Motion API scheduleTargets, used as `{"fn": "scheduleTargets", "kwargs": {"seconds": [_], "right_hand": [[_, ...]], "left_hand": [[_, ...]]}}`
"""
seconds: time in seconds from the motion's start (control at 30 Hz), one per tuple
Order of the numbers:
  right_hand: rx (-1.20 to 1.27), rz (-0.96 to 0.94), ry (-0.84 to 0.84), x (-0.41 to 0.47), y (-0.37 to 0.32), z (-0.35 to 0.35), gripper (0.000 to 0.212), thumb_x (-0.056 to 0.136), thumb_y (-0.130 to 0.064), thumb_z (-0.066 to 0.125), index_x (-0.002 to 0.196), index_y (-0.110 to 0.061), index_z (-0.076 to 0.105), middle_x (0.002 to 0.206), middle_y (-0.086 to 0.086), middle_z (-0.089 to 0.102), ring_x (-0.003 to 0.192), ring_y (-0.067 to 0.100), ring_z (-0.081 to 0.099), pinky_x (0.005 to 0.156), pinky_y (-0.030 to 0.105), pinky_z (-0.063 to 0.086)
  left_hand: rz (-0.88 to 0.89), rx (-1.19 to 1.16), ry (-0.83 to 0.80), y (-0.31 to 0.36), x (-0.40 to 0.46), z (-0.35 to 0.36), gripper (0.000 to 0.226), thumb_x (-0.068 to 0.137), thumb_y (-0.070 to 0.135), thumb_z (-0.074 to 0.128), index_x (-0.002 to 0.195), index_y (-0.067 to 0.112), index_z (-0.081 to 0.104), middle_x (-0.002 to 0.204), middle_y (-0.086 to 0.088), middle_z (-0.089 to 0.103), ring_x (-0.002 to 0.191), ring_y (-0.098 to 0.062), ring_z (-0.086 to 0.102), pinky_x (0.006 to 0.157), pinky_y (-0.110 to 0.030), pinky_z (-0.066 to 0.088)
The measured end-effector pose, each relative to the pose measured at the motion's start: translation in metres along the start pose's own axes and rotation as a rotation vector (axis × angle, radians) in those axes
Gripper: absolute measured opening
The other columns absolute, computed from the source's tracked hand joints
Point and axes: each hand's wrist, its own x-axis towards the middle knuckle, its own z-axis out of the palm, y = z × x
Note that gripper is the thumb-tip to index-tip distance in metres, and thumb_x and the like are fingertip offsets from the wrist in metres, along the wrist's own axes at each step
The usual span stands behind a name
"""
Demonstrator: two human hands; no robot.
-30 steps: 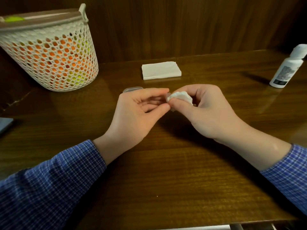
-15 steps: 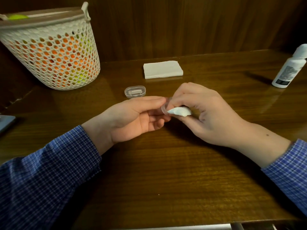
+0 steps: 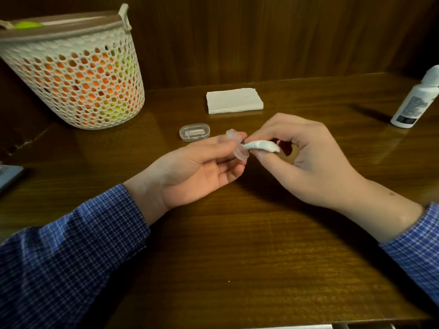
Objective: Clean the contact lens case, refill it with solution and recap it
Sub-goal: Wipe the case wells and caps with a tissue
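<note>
My left hand (image 3: 202,167) lies palm up over the table and pinches a small clear contact lens case (image 3: 237,146) between thumb and fingertips, held on edge. My right hand (image 3: 306,160) grips a twisted white tissue (image 3: 261,146), and the tissue's tip touches the case. A clear oval lid (image 3: 194,132) sits on the table just behind my left fingers. The white solution bottle (image 3: 415,100) stands capped at the far right edge.
A folded white tissue stack (image 3: 234,100) lies at the back centre. A white perforated basket (image 3: 78,74) with orange and green contents stands at the back left. A grey flat object (image 3: 7,176) pokes in at the left edge. Wooden wall panels rise behind the table (image 3: 237,257).
My left hand has turned palm up and dropped toward the table, uncovering the clear lid behind it. The case now shows on edge and the tissue points into it.
</note>
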Motion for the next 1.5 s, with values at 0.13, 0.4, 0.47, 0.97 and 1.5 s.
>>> {"fn": "scheduleTargets", "kwargs": {"seconds": [0.13, 0.4, 0.47, 0.97, 1.5], "right_hand": [[0.068, 0.125, -0.038, -0.001, -0.002, 0.001, 0.013, 0.091, -0.023, 0.073, 0.103, -0.027, 0.079, 0.096, -0.017, 0.073, 0.094, 0.005, 0.067, 0.074, 0.012, 0.047], [0.284, 0.262, -0.116, -0.001, 0.0, 0.003, 0.011, 0.092, -0.028, 0.072, 0.094, -0.035, 0.08, 0.092, -0.014, 0.079, 0.095, 0.009, 0.072, 0.083, 0.024, 0.057], [0.32, 0.281, -0.119, -0.001, 0.001, 0.003, 0.014, 0.091, -0.027, 0.073, 0.089, -0.039, 0.08, 0.092, -0.017, 0.079, 0.098, 0.005, 0.071, 0.084, 0.017, 0.055], [0.145, 0.068, -0.025, -0.001, 0.002, -0.005, 0.012, 0.095, -0.021, 0.07, 0.103, -0.024, 0.079, 0.093, -0.006, 0.075, 0.09, 0.018, 0.069, 0.077, 0.028, 0.055], [0.288, 0.181, -0.235, 0.0, 0.0, -0.01, 0.019, 0.092, -0.028, 0.069, 0.101, -0.017, 0.081, 0.094, 0.002, 0.074, 0.091, 0.016, 0.069, 0.081, 0.03, 0.055]], "left_hand": [[0.051, 0.072, 0.023, -0.002, 0.001, 0.001, 0.036, 0.081, 0.015, 0.075, 0.117, 0.012, 0.075, 0.111, -0.009, 0.072, 0.095, -0.014, 0.07, 0.081, -0.027, 0.058], [0.213, 0.24, 0.089, -0.007, 0.001, 0.003, 0.032, 0.086, 0.013, 0.069, 0.117, 0.008, 0.074, 0.115, -0.008, 0.072, 0.107, -0.018, 0.069, 0.09, -0.028, 0.057], [0.229, 0.249, 0.114, -0.007, 0.0, 0.004, 0.036, 0.084, 0.011, 0.069, 0.119, 0.007, 0.07, 0.105, -0.008, 0.075, 0.099, -0.017, 0.072, 0.083, -0.027, 0.059], [0.076, 0.031, -0.006, -0.002, 0.0, 0.002, 0.037, 0.085, 0.013, 0.071, 0.122, 0.008, 0.071, 0.11, -0.011, 0.071, 0.092, -0.014, 0.07, 0.081, -0.025, 0.059], [0.106, 0.231, -0.075, -0.005, 0.0, 0.002, 0.033, 0.097, 0.013, 0.058, 0.127, 0.001, 0.065, 0.121, -0.01, 0.068, 0.113, -0.02, 0.065, 0.091, -0.027, 0.056]]}}
